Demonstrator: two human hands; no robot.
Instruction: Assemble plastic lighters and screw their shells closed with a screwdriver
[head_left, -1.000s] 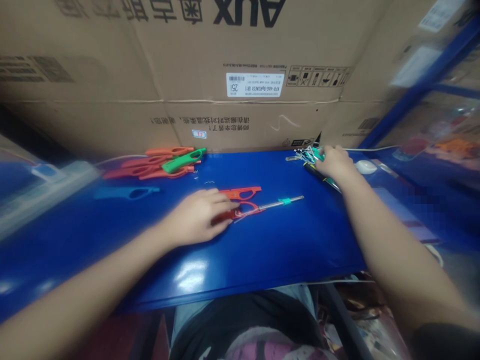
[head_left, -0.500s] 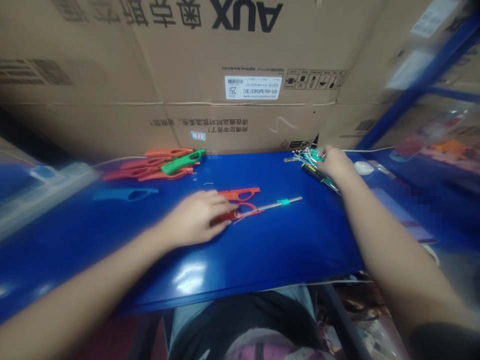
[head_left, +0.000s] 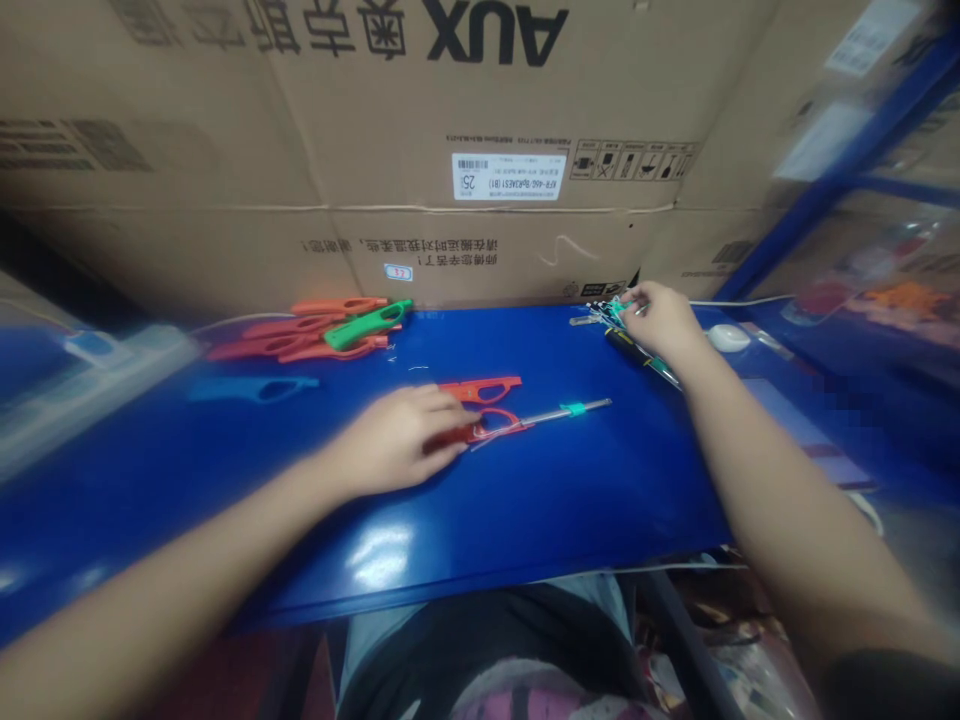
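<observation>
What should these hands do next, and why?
Probably the right hand should ease one piece out of the green-and-white pile: its fingertips are right at that pile, while the left hand holds the red handle with its metal rod pointing that way.

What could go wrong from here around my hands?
Your right hand is at a jumble of small parts, so some might snag or scatter. The black-handled tool beside that jumble could get knocked. The metal rod projects beyond the red handle in your left hand, so bumping might shift it.
</observation>
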